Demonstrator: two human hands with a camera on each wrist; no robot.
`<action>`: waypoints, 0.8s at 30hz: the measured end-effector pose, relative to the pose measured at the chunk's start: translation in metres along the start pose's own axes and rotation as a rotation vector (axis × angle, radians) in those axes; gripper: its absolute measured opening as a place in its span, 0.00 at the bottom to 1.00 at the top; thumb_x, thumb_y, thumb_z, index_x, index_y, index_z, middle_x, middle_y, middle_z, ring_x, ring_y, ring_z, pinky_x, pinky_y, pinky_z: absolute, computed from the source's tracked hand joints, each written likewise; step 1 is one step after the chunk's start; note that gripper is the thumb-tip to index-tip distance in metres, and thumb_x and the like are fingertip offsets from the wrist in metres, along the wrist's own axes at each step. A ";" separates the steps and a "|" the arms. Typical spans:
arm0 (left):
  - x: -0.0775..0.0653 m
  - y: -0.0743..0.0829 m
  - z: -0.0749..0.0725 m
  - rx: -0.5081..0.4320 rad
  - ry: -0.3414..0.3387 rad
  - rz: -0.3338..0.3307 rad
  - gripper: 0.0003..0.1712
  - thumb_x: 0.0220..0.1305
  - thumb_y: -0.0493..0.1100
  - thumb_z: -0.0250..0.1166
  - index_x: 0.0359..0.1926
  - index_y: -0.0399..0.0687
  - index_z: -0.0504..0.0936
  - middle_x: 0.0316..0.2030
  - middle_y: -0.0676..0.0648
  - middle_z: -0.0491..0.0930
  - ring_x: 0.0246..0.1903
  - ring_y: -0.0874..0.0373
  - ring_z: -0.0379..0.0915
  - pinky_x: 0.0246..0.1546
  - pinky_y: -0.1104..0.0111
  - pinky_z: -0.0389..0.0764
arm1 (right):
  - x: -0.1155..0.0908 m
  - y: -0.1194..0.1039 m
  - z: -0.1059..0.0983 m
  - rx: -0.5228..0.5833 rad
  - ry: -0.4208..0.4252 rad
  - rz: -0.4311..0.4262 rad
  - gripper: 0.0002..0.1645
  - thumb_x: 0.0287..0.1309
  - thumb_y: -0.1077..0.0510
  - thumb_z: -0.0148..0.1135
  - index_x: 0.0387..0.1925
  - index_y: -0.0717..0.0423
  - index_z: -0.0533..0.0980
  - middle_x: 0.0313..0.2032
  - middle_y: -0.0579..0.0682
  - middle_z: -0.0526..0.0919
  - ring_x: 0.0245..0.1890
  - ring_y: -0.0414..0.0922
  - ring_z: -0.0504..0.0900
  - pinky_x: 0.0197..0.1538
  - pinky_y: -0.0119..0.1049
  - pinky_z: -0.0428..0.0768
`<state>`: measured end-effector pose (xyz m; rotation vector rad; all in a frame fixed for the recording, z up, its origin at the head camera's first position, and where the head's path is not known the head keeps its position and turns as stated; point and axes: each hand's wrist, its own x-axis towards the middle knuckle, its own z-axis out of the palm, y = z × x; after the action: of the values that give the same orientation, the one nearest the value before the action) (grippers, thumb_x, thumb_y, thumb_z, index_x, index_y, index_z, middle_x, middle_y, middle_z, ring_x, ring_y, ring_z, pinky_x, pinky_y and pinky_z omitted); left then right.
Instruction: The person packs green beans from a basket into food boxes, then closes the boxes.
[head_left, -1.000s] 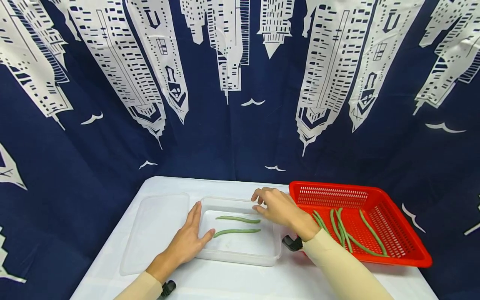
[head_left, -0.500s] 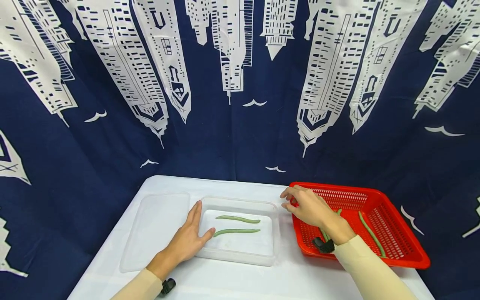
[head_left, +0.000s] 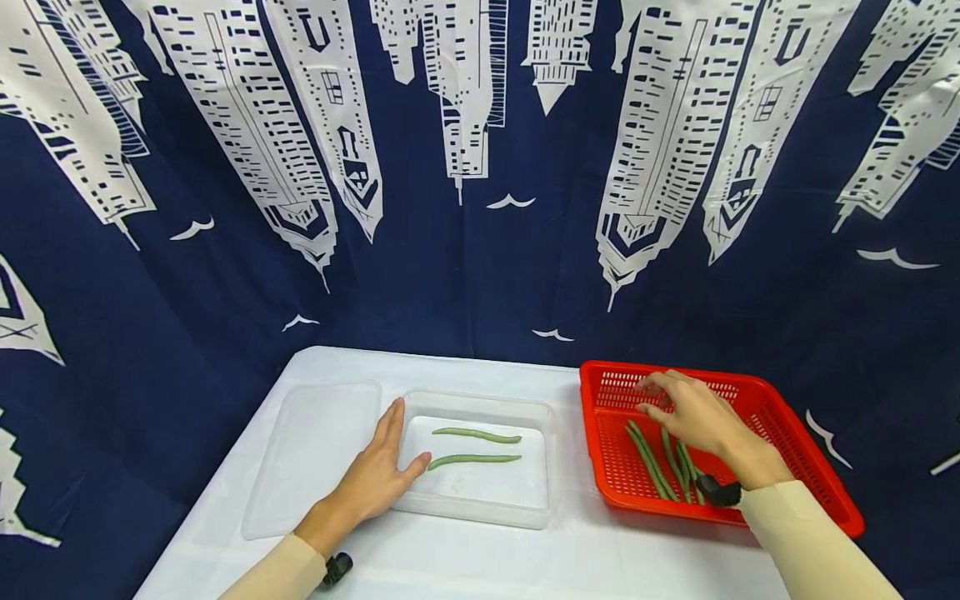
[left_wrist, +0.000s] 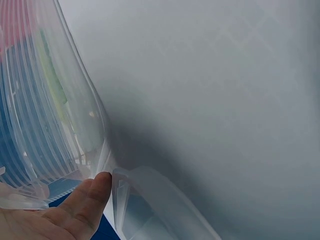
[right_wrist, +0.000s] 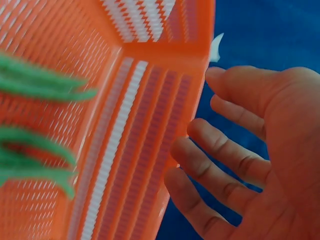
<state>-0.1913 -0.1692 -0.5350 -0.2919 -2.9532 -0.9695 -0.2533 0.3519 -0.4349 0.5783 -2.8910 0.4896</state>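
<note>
Two green beans (head_left: pixel 474 459) lie lengthwise, one behind the other, in a clear plastic container (head_left: pixel 480 511). My left hand (head_left: pixel 375 473) rests with straight fingers against the container's left side; the left wrist view shows its fingertips (left_wrist: pixel 102 182) at the wall. Over the red basket (head_left: pixel 615 497) hovers my right hand (head_left: pixel 693 414), fingers loosely bent and nothing between them. Several more green beans (head_left: pixel 651 458) lie in the basket below that hand, some partly hidden by the wrist. In the right wrist view the beans (right_wrist: pixel 40 82) are apart from the fingers.
A clear flat lid (head_left: pixel 311 462) lies on the white table (head_left: pixel 480 562) left of the container. Behind the table hangs a dark blue cloth (head_left: pixel 465 275) with white building prints. Each wrist bears a small black camera.
My right hand has moved right, from above the container's right end to over the red basket. My left hand and the two beans in the container have stayed in place.
</note>
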 end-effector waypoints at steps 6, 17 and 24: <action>0.002 -0.001 -0.001 -0.001 0.007 0.006 0.63 0.86 0.63 0.66 0.97 0.44 0.36 0.97 0.38 0.42 0.82 0.27 0.74 0.80 0.30 0.76 | -0.012 0.035 -0.007 -0.001 -0.052 0.036 0.26 0.72 0.55 0.83 0.66 0.60 0.87 0.54 0.62 0.93 0.52 0.61 0.92 0.55 0.63 0.90; 0.002 -0.001 -0.002 -0.001 0.003 -0.004 0.64 0.86 0.64 0.66 0.98 0.47 0.34 0.97 0.39 0.41 0.83 0.28 0.73 0.81 0.29 0.75 | -0.032 0.097 -0.019 -0.035 -0.139 0.083 0.32 0.64 0.59 0.87 0.65 0.69 0.85 0.51 0.67 0.92 0.48 0.64 0.92 0.50 0.61 0.92; -0.001 -0.002 -0.003 0.005 0.007 -0.010 0.63 0.86 0.64 0.66 0.98 0.46 0.35 0.97 0.39 0.42 0.81 0.27 0.76 0.80 0.31 0.77 | -0.038 0.120 -0.019 -0.044 -0.227 0.088 0.37 0.57 0.62 0.90 0.64 0.73 0.84 0.41 0.59 0.93 0.41 0.55 0.91 0.45 0.51 0.91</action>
<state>-0.1912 -0.1726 -0.5333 -0.2740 -2.9534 -0.9623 -0.2647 0.4768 -0.4594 0.5329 -3.1451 0.3935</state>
